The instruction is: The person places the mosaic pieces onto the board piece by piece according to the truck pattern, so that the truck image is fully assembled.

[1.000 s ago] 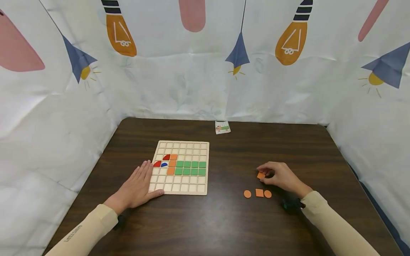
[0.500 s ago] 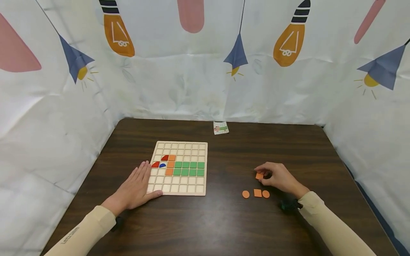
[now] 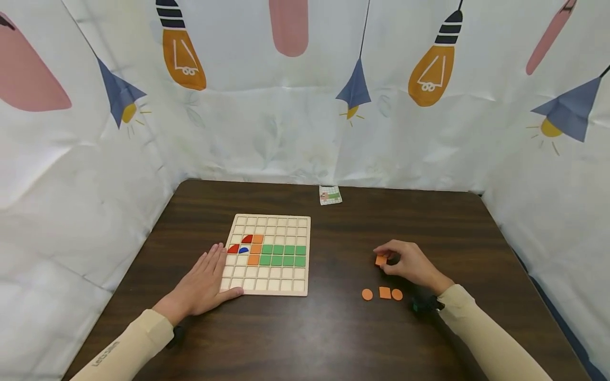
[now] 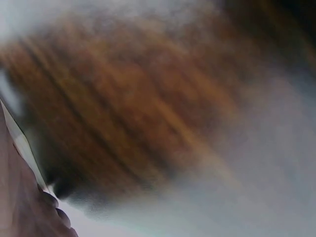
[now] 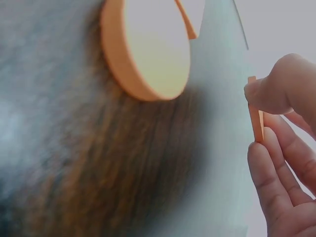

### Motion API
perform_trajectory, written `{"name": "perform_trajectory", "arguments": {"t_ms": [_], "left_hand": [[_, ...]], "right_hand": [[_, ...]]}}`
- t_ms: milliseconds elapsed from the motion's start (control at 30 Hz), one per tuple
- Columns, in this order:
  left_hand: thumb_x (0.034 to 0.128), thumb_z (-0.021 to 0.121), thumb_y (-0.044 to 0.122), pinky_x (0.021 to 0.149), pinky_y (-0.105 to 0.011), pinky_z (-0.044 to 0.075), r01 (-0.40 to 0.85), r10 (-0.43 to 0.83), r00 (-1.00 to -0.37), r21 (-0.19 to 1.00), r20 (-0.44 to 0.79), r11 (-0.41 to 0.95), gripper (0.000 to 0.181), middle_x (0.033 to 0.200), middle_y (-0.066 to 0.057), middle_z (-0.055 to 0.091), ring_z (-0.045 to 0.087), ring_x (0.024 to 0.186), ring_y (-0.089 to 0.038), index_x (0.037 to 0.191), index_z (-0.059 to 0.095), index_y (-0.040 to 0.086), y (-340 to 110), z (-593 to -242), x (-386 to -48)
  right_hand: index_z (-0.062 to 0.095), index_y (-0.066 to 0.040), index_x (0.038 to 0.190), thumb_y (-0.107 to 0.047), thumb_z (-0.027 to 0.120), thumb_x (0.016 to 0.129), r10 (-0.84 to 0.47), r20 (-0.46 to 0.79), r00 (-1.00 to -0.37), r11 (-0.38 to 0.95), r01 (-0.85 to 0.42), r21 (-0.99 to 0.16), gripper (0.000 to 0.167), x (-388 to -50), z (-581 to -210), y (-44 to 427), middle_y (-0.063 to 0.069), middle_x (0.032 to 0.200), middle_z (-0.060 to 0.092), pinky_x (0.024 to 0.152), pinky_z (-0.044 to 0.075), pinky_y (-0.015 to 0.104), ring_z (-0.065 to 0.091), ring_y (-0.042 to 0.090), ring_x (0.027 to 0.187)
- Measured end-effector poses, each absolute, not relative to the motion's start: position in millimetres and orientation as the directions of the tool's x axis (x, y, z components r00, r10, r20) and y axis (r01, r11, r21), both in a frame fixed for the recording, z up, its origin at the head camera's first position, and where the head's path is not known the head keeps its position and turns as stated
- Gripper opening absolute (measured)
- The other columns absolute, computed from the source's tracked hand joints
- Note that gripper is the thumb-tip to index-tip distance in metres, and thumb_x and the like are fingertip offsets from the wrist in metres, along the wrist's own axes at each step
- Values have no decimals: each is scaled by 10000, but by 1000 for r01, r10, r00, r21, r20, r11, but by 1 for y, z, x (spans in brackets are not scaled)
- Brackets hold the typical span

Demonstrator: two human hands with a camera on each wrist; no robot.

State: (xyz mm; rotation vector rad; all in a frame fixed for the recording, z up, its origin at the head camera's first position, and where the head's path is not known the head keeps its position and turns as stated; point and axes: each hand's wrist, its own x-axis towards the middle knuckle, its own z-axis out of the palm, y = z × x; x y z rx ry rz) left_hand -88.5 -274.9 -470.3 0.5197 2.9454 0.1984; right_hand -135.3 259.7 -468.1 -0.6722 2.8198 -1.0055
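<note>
Between the thumb and fingers of my right hand (image 3: 413,267) an orange square tile (image 3: 380,260) is pinched; the right wrist view shows that tile (image 5: 256,116) edge-on. Flat along the left edge of a pale wooden grid board (image 3: 281,284) lies my left hand (image 3: 197,288), fingers straight, thumb at the near corner. On the board sit two red curved pieces (image 3: 233,248), a small blue piece (image 3: 244,250), a column of three orange squares (image 3: 256,248) and two rows of green squares (image 3: 283,255). The left wrist view is mostly blurred table.
Near my right hand lie an orange round tile (image 3: 367,295), a loose orange square (image 3: 385,292) and another orange round tile (image 3: 397,294). A small printed card (image 3: 330,195) lies at the far edge of the dark wooden table (image 3: 305,338). White patterned cloth (image 3: 267,132) encloses the table.
My right hand has moved a little left and farther from the loose orange tiles, with the orange square still pinched. My left hand stays on the board's edge.
</note>
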Motion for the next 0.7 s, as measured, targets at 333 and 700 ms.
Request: {"name": "perform_trajectory", "arguments": {"t_ms": [333, 700], "left_hand": [[913, 507, 799, 1278, -647, 211, 329, 347, -931, 150, -114, 932, 1181, 1703, -295, 193, 187, 1593, -475, 1606, 194, -104, -272, -471, -88], [916, 494, 807, 1281, -636, 215, 332, 347, -932, 136, -109, 934, 1176, 1708, -282, 193, 186, 1599, -462, 1610, 198, -95, -273, -473, -89]], "right_hand": [[742, -139, 1230, -47, 784, 862, -452, 103, -886, 667, -412, -620, 382, -144, -465, 250, -33, 1126, 746, 823, 587, 267, 647, 99, 940], [751, -126, 1222, -59, 787, 854, -482, 130, -867, 643, -450, -619, 376, -156, -458, 230, -44, 1113, 752, 835, 603, 340, 662, 128, 939]]}}
